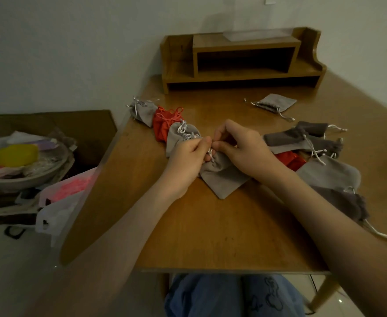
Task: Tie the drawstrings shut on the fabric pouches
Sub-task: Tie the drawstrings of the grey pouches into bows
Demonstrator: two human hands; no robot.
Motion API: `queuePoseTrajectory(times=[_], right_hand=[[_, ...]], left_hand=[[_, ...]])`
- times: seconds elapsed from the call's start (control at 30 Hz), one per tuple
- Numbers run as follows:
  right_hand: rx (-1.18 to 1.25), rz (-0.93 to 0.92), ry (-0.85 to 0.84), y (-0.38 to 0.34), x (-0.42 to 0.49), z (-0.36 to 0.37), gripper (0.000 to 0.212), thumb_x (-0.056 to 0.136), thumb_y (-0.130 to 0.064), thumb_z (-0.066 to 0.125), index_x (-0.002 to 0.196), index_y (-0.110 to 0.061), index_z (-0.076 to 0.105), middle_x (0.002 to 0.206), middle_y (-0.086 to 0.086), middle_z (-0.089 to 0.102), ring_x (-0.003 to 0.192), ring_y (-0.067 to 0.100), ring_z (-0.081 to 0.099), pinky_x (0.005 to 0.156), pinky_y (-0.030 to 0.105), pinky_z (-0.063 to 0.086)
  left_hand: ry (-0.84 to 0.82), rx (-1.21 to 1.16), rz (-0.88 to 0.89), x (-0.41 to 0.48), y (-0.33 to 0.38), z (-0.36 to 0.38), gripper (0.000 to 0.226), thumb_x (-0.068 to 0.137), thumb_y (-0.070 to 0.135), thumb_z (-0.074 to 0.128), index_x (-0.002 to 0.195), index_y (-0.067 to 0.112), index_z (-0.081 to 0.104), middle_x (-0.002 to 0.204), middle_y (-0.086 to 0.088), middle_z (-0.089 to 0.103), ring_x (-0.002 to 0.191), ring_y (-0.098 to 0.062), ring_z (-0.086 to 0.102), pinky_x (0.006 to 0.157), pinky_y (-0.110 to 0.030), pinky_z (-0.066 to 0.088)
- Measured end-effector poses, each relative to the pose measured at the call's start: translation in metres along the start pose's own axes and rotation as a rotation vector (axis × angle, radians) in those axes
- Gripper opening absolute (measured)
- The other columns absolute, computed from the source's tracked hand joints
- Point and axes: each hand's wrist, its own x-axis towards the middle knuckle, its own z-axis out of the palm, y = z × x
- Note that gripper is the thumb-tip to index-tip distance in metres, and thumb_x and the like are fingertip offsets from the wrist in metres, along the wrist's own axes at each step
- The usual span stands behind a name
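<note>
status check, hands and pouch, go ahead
Left hand and right hand both pinch the white drawstring of the light grey pouch. Knot hidden between fingers. Nothing blocking; other pouches lie aside.

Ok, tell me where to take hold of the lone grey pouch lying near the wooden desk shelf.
Pinch the lone grey pouch at its gathered mouth, coming from the near side. It lies flat with the puckered edge turned toward you and a white cord trailing off each end, so that bunched edge probably offers more to catch than the flat body.
</note>
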Motion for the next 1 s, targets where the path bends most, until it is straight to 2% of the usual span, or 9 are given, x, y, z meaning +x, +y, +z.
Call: queuePoseTrajectory(times=[0.1, 0.23, 0.3, 0.4, 0.6, 0.7, 0.87, 1.0], right_hand=[[-0.033, -0.021, 0.003, 0.0010, 0.0003, 0.0001, 0.006, 0.089, -0.006, 0.061, 0.093, -0.008, 0.057, 0.083, -0.003, 0.059, 0.076, 0.003, 0.054, 0.069, 0.016, 0.042], [-0.011, 0.015, 0.016, 0.0033, 0.0008, 0.0011, 0.013, 0.089, -0.004, 0.060, 0.101, -0.006, 0.056, 0.081, -0.008, 0.057, 0.076, 0.000, 0.055, 0.070, 0.011, 0.042], [-0.009, 0.033, 0.013, 0.0038, 0.0017, 0.0009, 0.016, 0.089, -0.004, 0.060, 0.105, -0.007, 0.058, 0.081, -0.008, 0.059, 0.077, 0.000, 0.056, 0.072, 0.012, 0.043], [0.009, 0.049, 0.023, 0.0033, 0.0018, -0.0004, 0.011, 0.089, -0.004, 0.060, 0.099, -0.007, 0.061, 0.081, -0.009, 0.061, 0.077, -0.004, 0.056, 0.073, 0.011, 0.044], [-0.048, -0.093, 0.088, 0.0033, -0.0007, -0.0008, 0.003, 0.088, -0.005, 0.062, 0.089, -0.005, 0.060, 0.085, 0.004, 0.064, 0.077, 0.009, 0.057, 0.068, 0.023, 0.048], [-0.052, -0.125, 0.089, 0.0029, 0.0000, -0.0014, 0.003, 0.088, -0.006, 0.062, 0.089, -0.005, 0.059, 0.084, 0.001, 0.062, 0.075, 0.005, 0.055, 0.067, 0.019, 0.046], [0.115, 0.047, 0.056, -0.0016, 0.0002, -0.0033, 0.017, 0.089, -0.007, 0.063, 0.099, -0.009, 0.050, 0.080, -0.009, 0.057, 0.073, -0.007, 0.057, 0.067, 0.011, 0.045], [0.168, 0.146, 0.033, -0.0054, 0.0007, -0.0043, 0.013, 0.090, -0.010, 0.062, 0.096, -0.013, 0.051, 0.078, -0.005, 0.058, 0.070, 0.007, 0.055, 0.063, 0.019, 0.043]], left_hand=[[-0.037, -0.071, -0.040, 0.0007, 0.0017, -0.0005, 0.036, 0.100, 0.020, 0.047, 0.067, 0.017, 0.060, 0.050, 0.015, 0.050, 0.051, 0.004, 0.047, 0.054, -0.011, 0.040], [-0.034, -0.149, -0.060, 0.0022, 0.0033, -0.0001, 0.024, 0.097, 0.014, 0.052, 0.080, 0.017, 0.067, 0.053, 0.016, 0.056, 0.054, 0.005, 0.049, 0.055, -0.009, 0.041], [-0.024, -0.141, -0.034, 0.0018, 0.0030, -0.0001, 0.022, 0.097, 0.013, 0.053, 0.082, 0.018, 0.068, 0.055, 0.016, 0.058, 0.055, 0.005, 0.051, 0.057, -0.010, 0.042], [-0.021, -0.122, -0.016, 0.0015, 0.0030, -0.0002, 0.022, 0.097, 0.014, 0.053, 0.081, 0.017, 0.069, 0.055, 0.016, 0.058, 0.056, 0.004, 0.050, 0.057, -0.010, 0.042], [-0.026, -0.210, -0.101, 0.0046, 0.0010, -0.0019, 0.027, 0.098, 0.019, 0.052, 0.077, 0.013, 0.068, 0.060, 0.009, 0.058, 0.063, -0.006, 0.050, 0.062, -0.018, 0.042], [-0.042, -0.286, -0.149, 0.0054, 0.0032, -0.0024, 0.024, 0.097, 0.017, 0.053, 0.078, 0.013, 0.067, 0.062, 0.007, 0.058, 0.063, -0.005, 0.050, 0.065, -0.019, 0.043], [-0.040, -0.361, -0.148, 0.0032, 0.0099, -0.0032, 0.016, 0.096, 0.012, 0.053, 0.089, 0.013, 0.068, 0.072, 0.000, 0.056, 0.064, -0.005, 0.050, 0.061, -0.014, 0.048], [-0.024, -0.339, -0.107, 0.0043, 0.0083, -0.0040, 0.017, 0.096, 0.014, 0.054, 0.087, 0.014, 0.069, 0.069, 0.003, 0.056, 0.065, -0.007, 0.049, 0.065, -0.018, 0.046]])
